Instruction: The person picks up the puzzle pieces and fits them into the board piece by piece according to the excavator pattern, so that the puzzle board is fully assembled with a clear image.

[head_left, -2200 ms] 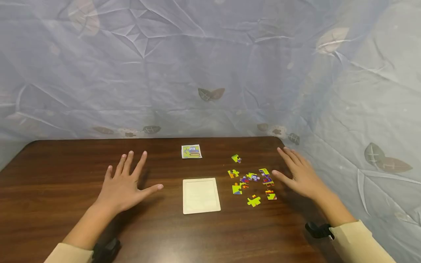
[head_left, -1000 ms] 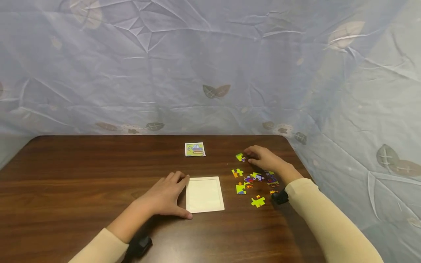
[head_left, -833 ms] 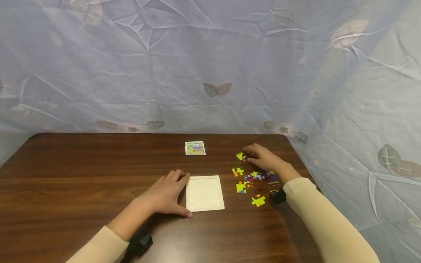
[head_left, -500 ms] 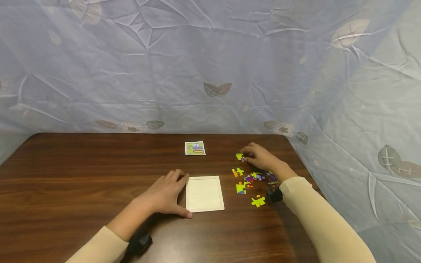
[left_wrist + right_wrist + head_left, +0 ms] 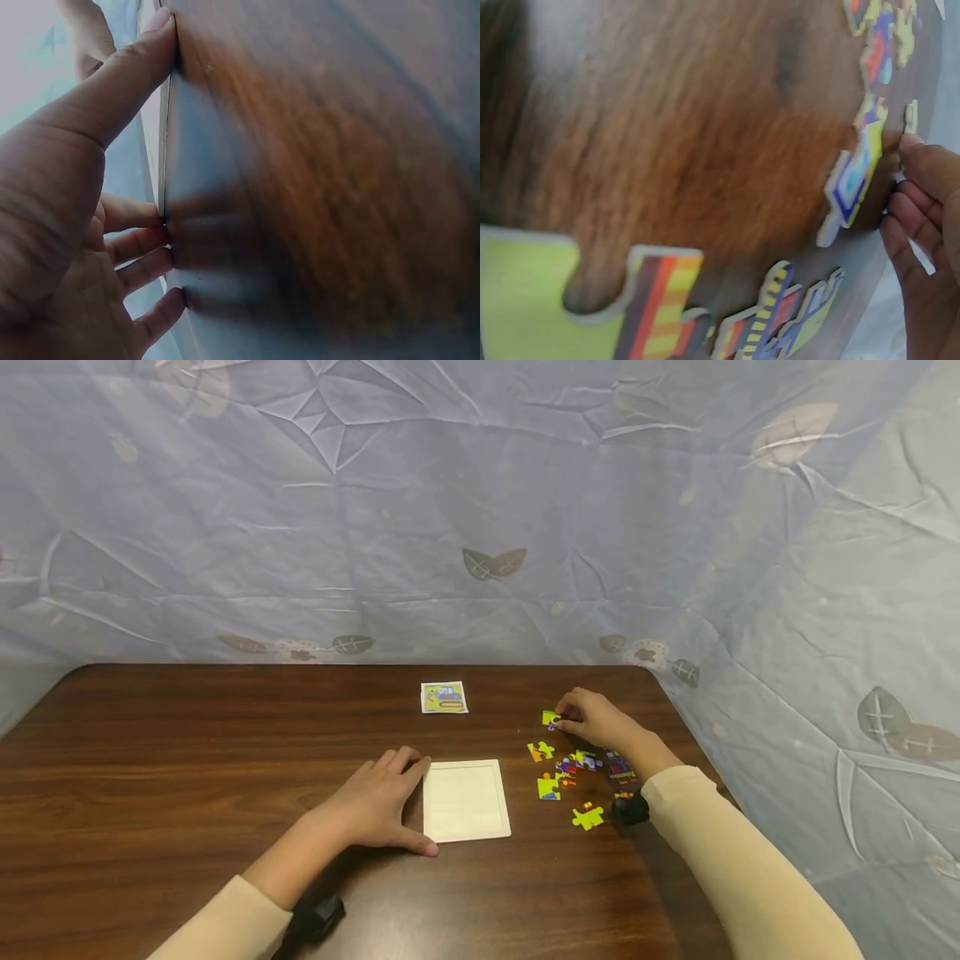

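A cream puzzle tray (image 5: 467,802) with a raised rim lies flat on the brown table. My left hand (image 5: 371,806) spans its left side, with the thumb at the near corner and the index fingertip at the far corner. The left wrist view shows the other fingertips down on the table along that edge. Farther back, my right hand (image 5: 596,717) pinches a green jigsaw piece (image 5: 550,717) with a purple bit, close over the table. In the right wrist view this piece (image 5: 911,116) shows edge-on at the thumb tip.
Several loose jigsaw pieces lie right of the tray, among them a green one (image 5: 588,817) and a green and blue one (image 5: 548,788). My right forearm partly covers those farthest right. A small picture card (image 5: 444,697) lies behind the tray. A patterned cloth (image 5: 480,527) hangs beyond the table.
Both hands came from spread above the table, the left to the tray's edge, the right to the farthest piece. Over the last half second that piece has turned a little in the right fingers.
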`<state>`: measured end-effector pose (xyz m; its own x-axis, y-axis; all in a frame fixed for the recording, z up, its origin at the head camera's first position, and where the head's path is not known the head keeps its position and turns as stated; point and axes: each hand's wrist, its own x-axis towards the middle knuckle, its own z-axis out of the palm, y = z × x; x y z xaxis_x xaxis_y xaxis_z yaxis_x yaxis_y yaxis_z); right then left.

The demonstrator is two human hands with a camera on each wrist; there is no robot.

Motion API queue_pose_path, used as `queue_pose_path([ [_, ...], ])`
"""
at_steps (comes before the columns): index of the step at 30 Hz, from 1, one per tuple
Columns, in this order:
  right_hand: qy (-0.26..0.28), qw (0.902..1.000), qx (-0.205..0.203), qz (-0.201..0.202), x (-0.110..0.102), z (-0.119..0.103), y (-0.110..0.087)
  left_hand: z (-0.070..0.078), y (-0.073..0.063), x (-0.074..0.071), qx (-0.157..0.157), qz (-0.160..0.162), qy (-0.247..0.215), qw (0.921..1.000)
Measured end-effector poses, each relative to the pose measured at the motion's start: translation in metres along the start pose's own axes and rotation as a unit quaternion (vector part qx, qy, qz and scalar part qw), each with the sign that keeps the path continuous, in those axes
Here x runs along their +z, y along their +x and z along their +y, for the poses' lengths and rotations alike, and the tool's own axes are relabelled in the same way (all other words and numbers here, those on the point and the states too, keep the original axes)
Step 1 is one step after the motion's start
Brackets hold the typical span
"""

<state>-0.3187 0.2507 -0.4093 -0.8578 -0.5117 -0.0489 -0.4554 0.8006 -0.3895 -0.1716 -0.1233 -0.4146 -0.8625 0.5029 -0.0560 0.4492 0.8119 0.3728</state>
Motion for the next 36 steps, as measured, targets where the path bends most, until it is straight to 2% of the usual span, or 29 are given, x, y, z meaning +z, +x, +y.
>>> queue_pose_path([
  [6, 0.016, 0.9999, 0.002, 0.006, -0.001, -0.009, -0.004, 0.000, 0.001, 0.000, -0.002, -0.002, -0.004, 1.0000],
  [9, 0.020, 0.9995, -0.024, 0.004, 0.003, -0.022, -0.006, 0.000, 0.000, -0.001, -0.003, -0.006, -0.003, 1.0000],
  [18, -0.008, 0.9911, -0.132, -0.018, 0.023, -0.096, -0.011, 0.003, 0.000, 0.000, -0.007, -0.014, -0.011, 0.9998],
  [23, -0.027, 0.9857, -0.164, -0.027, 0.035, -0.128, -0.014, 0.003, 0.003, 0.001, -0.007, -0.014, -0.012, 0.9998],
  [30, -0.035, 0.9834, -0.174, -0.037, 0.051, -0.145, -0.014, 0.003, 0.002, 0.000, -0.010, -0.018, -0.014, 0.9997],
  [36, -0.050, 0.9791, -0.195, -0.027, 0.059, -0.154, -0.010, 0.002, 0.000, -0.001, -0.015, -0.023, -0.020, 0.9994],
])
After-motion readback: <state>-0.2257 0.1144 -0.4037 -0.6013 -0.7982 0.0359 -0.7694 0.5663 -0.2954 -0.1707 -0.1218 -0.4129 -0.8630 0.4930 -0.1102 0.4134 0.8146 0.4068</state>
